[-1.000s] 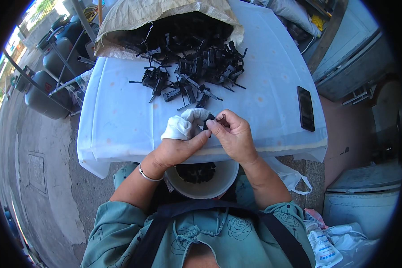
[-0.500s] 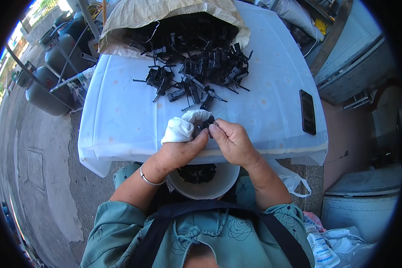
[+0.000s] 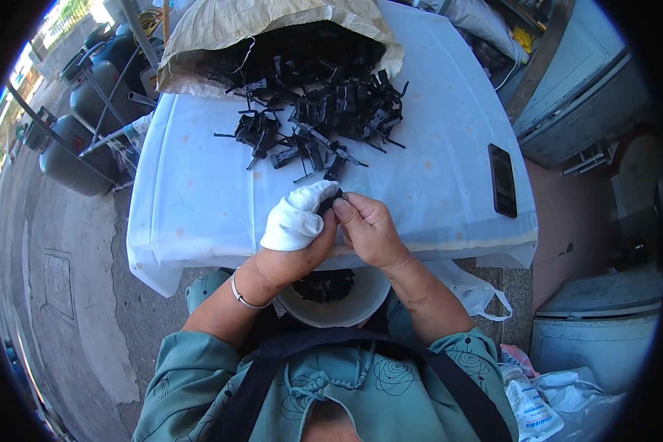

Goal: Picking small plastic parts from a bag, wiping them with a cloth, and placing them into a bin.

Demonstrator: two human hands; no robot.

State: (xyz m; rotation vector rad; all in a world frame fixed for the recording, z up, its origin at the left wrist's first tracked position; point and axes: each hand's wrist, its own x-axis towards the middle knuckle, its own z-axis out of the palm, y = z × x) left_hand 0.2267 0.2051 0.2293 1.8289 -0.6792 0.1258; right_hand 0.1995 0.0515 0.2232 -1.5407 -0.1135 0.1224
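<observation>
A small black part (image 3: 331, 202) sits pinched between both hands, above the near edge of the desk (image 3: 199, 214), which is draped in a white cloth; the left hand (image 3: 298, 232), its fingers wrapped in white cloth (image 3: 296, 217), closes on the part from the left with the wrist bent inward and a thin bangle (image 3: 241, 292) on the forearm; the right hand (image 3: 368, 230) meets it from the right, fingertips (image 3: 342, 208) curled down onto the part, knuckles up; the two hands touch over the part. Below them a white bowl (image 3: 339, 309) holding dark pieces rests in the lap; farther up the desk lies a heap of black parts (image 3: 324, 125) spilling from an open sack (image 3: 272, 26); a dark phone (image 3: 502, 179) lies at the right. Against half a second ago, the hands keep the same grip at the same spot by the desk edge; the heap and phone are unchanged.
</observation>
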